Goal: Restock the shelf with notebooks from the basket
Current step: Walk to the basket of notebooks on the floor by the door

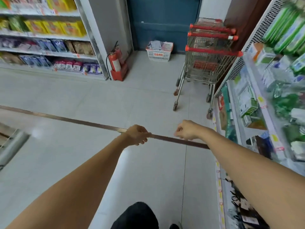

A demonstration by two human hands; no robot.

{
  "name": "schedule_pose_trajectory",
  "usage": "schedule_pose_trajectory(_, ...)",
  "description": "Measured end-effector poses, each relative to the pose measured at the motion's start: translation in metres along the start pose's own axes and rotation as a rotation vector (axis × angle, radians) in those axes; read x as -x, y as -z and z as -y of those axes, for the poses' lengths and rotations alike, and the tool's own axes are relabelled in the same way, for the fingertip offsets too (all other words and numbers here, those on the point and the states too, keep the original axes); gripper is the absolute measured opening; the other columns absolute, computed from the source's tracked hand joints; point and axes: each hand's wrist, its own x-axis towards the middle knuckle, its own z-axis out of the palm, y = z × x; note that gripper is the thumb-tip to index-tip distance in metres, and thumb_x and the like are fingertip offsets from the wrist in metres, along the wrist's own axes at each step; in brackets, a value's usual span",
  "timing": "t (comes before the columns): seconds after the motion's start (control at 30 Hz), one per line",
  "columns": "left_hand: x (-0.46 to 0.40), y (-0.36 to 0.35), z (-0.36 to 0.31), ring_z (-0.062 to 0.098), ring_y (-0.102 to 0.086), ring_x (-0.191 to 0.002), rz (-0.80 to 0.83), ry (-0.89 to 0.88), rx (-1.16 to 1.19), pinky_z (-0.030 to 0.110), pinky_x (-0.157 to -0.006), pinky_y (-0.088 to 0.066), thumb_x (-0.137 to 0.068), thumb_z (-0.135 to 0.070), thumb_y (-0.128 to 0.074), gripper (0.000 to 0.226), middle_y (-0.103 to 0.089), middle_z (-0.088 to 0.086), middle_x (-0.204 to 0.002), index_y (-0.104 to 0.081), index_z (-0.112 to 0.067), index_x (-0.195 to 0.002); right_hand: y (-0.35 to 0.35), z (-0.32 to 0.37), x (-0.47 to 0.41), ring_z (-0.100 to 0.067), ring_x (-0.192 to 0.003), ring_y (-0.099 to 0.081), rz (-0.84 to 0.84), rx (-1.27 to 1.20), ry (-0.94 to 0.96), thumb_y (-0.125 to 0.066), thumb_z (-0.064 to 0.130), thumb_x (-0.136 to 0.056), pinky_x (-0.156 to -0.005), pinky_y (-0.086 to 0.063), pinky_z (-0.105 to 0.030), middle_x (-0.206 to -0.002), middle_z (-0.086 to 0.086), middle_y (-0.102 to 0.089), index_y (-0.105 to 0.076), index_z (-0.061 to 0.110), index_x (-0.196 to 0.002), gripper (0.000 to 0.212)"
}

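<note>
- Left hand (137, 135): held out over the floor, fingers loosely curled, nothing in it.
- Right hand (186, 130): also out front, level w/ the left and near it, fingers loosely curled, holding nothing.
- Basket (159, 53): white plastic, on the floor at the far end of the aisle, against the blue door (165, 22); well apart from both hands.
- Notebooks (156, 45): stacked inside the basket, tops showing above the rim; too blurred to count.
- Shelf (257, 103) on the person's right: stocked w/ green and white packs, yellow price tags along the edges; blurred.
- Shopping carts (209, 63): nested, red handles, just right of the basket, beside the right shelf's end.
- Fire extinguisher (115, 61): red, in a red stand, left of the door.
- Left shelving (49, 53): yellow, blue, brown and purple packs.
- Dark strip (66, 119) crosses the pale tiled floor under the hands.
</note>
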Motion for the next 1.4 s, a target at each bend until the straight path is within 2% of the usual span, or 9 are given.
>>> schedule_pose_trajectory(0.1, -0.078, 0.056, -0.022, 0.020, -0.066, -0.079, -0.054, -0.021, 0.042, 0.028, -0.065, -0.051, -0.092, -0.032, -0.062, 0.023, -0.074, 0.007, -0.090, -0.069, -0.010, -0.094, 0.048, 0.027, -0.089, -0.021, -0.066, -0.059, 0.022, 0.035, 0.012, -0.066, 0.037, -0.090, -0.062, -0.049, -0.030, -0.093, -0.016, -0.074, -0.070, 0.006, -0.095, 0.032)
schedule_pose_trajectory(0.27, -0.236, 0.155, -0.042, 0.018, -0.065, -0.079, -0.061, -0.033, 0.101, 0.028, -0.068, -0.051, -0.095, -0.033, -0.060, 0.028, -0.071, 0.005, -0.090, -0.068, -0.008, -0.100, 0.117, 0.073, -0.250, -0.024, -0.072, -0.060, 0.039, 0.128, 0.045, -0.063, 0.036, -0.094, -0.071, -0.052, -0.037, -0.099, -0.022, -0.072, -0.068, -0.003, -0.102, 0.040)
schedule_pose_trajectory(0.4, -0.345, 0.240, -0.067, 0.016, -0.066, -0.077, -0.047, 0.024, 0.133, 0.025, -0.063, -0.050, -0.094, -0.036, -0.059, 0.027, -0.072, 0.005, -0.090, -0.068, -0.011, -0.098, 0.187, 0.113, -0.356, -0.028, -0.081, -0.066, 0.043, 0.123, 0.023, -0.063, 0.036, -0.094, -0.078, -0.054, -0.036, -0.090, -0.009, -0.069, -0.070, 0.001, -0.098, 0.036)
schedule_pose_trajectory(0.53, -0.443, 0.318, -0.114, 0.016, -0.064, -0.073, 0.026, 0.077, 0.090, 0.024, -0.062, -0.050, -0.093, -0.035, -0.060, 0.027, -0.071, 0.005, -0.089, -0.068, -0.010, -0.098, 0.271, 0.142, -0.456, -0.028, -0.085, -0.068, 0.012, 0.074, -0.015, -0.065, 0.036, -0.092, -0.081, -0.056, -0.039, -0.093, -0.013, -0.071, -0.070, 0.004, -0.094, 0.032)
schedule_pose_trajectory(0.73, -0.618, 0.404, -0.199, 0.020, -0.062, -0.075, 0.065, 0.066, 0.050, 0.026, -0.066, -0.050, -0.094, -0.032, -0.059, 0.026, -0.069, 0.006, -0.087, -0.067, -0.008, -0.101, 0.377, 0.148, -0.625, -0.022, -0.071, -0.063, -0.057, -0.041, -0.041, -0.067, 0.036, -0.089, -0.070, -0.056, -0.034, -0.087, -0.011, -0.073, -0.071, 0.007, -0.089, 0.029)
schedule_pose_trajectory(0.9, -0.765, 0.475, -0.255, 0.021, -0.062, -0.075, 0.041, 0.104, 0.041, 0.028, -0.067, -0.049, -0.094, -0.030, -0.060, 0.025, -0.068, 0.007, -0.087, -0.067, -0.007, -0.100, 0.456, 0.152, -0.777, -0.022, -0.059, -0.054, -0.005, -0.085, -0.091, -0.062, 0.034, -0.090, -0.052, -0.043, -0.024, -0.072, -0.010, -0.063, -0.064, 0.012, -0.080, 0.024)
schedule_pose_trajectory(1.03, -0.870, 0.548, -0.302, 0.017, -0.065, -0.071, 0.024, 0.078, -0.094, 0.021, -0.059, -0.046, -0.093, -0.034, -0.061, 0.024, -0.073, 0.004, -0.086, -0.069, -0.012, -0.096, 0.533, 0.171, -0.884, -0.025, -0.066, -0.059, 0.072, -0.075, -0.130, -0.062, 0.033, -0.092, -0.058, -0.046, -0.028, -0.083, -0.018, -0.070, -0.064, 0.008, -0.083, 0.027)
schedule_pose_trajectory(1.2, -1.005, 0.641, -0.350, 0.005, -0.065, -0.058, -0.030, 0.025, -0.147, 0.013, -0.043, -0.042, -0.091, -0.037, -0.061, 0.022, -0.074, 0.000, -0.079, -0.069, -0.018, -0.086, 0.628, 0.199, -1.018, -0.025, -0.066, -0.055, 0.088, -0.041, -0.138, -0.061, 0.030, -0.093, -0.060, -0.045, -0.029, -0.078, -0.016, -0.065, -0.060, 0.008, -0.080, 0.025)
schedule_pose_trajectory(1.4, -1.203, 0.716, -0.380, 0.013, -0.066, -0.063, 0.050, 0.085, -0.108, 0.020, -0.052, -0.049, -0.091, -0.035, -0.063, 0.018, -0.073, -0.001, -0.076, -0.068, -0.019, -0.084, 0.727, 0.208, -1.186, -0.026, -0.070, -0.059, 0.053, 0.008, -0.196, -0.057, 0.033, -0.094, -0.065, -0.049, -0.030, -0.080, -0.015, -0.067, -0.065, 0.003, -0.081, 0.034)
